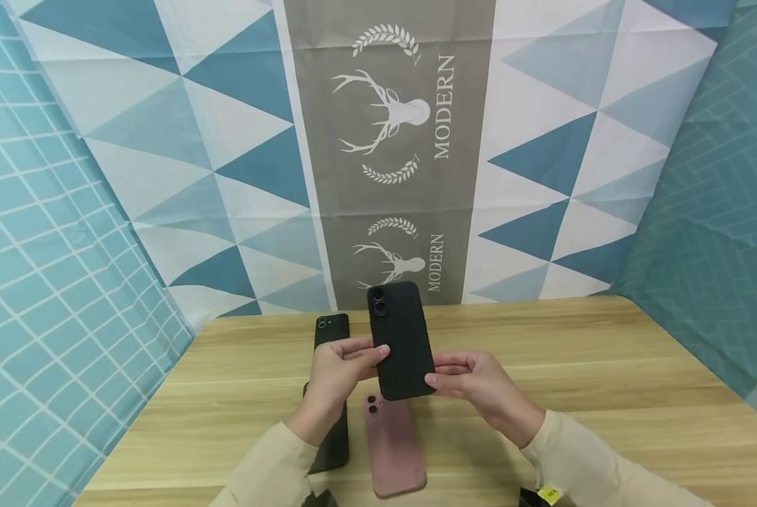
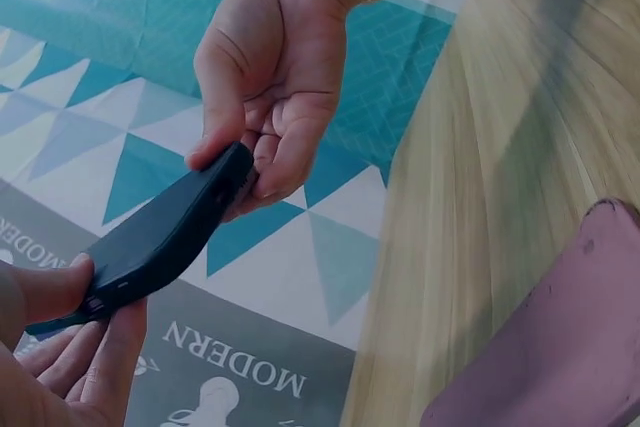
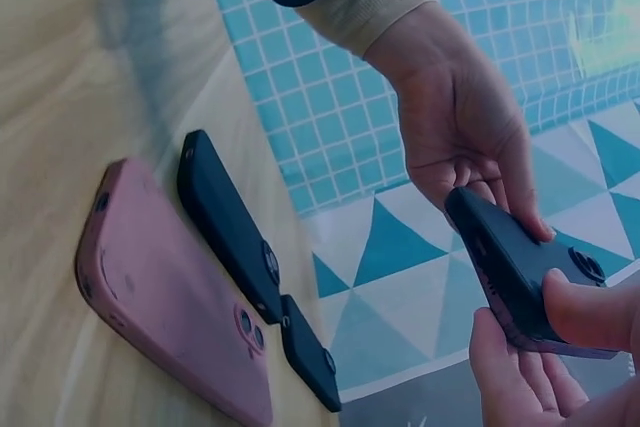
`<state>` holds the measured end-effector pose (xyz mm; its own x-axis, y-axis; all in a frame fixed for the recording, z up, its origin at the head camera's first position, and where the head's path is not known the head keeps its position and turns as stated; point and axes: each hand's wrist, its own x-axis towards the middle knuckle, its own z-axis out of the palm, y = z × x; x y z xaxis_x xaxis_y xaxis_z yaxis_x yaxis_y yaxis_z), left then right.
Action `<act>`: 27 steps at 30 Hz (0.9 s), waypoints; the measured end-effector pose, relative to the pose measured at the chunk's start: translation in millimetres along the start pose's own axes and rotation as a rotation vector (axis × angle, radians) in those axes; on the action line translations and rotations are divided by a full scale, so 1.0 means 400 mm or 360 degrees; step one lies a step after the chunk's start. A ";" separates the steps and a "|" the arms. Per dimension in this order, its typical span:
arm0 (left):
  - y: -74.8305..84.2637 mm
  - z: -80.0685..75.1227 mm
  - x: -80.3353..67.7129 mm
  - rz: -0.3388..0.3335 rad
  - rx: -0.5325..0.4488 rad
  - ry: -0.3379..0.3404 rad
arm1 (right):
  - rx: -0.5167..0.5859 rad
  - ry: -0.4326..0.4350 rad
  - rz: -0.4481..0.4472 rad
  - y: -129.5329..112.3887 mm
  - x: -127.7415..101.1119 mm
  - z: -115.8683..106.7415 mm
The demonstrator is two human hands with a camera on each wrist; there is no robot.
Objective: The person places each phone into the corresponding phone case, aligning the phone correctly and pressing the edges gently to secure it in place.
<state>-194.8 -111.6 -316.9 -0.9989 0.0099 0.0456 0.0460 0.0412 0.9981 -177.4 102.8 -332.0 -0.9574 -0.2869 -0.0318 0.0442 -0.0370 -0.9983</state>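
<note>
I'm looking at a makeshift recording booth: a wooden worktop (image 1: 606, 394) under my hands, patterned cloth backdrops (image 1: 391, 141) hung beyond and beside them, phone cases (image 1: 393, 451) laid out below them.

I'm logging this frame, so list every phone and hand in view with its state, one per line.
black phone: held above the table, back and camera toward the head view.
left hand: pinches the black phone's left edge.
right hand: pinches its right edge.
pink phone: lying flat on the table, camera side up.
two dark phones: lying flat beside the pink phone, untouched.
</note>
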 end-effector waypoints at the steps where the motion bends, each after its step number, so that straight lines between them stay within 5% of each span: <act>1: 0.000 0.000 0.000 0.0004 0.0008 -0.0005 | 0.0008 -0.0005 0.0000 0.001 0.000 0.000; 10: 0.003 -0.001 -0.010 -0.0040 0.0136 -0.0065 | 0.0087 0.0026 0.0027 0.004 -0.001 0.002; 17: 0.005 0.010 -0.035 -0.0020 0.0195 -0.0404 | 0.0164 0.0120 0.0030 -0.022 -0.006 -0.010; 21: 0.006 0.020 -0.044 0.0072 0.0173 -0.0380 | 0.0181 0.0078 0.0001 -0.028 -0.005 -0.017; 27: 0.007 0.029 -0.056 0.0164 0.0336 -0.0355 | 0.0154 0.0028 -0.0019 -0.013 -0.010 -0.021</act>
<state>-172.2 -100.3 -315.6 -0.9636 0.2426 0.1124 0.1707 0.2346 0.9570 -176.1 112.3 -327.0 -0.9629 -0.2690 -0.0218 0.0595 -0.1326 -0.9894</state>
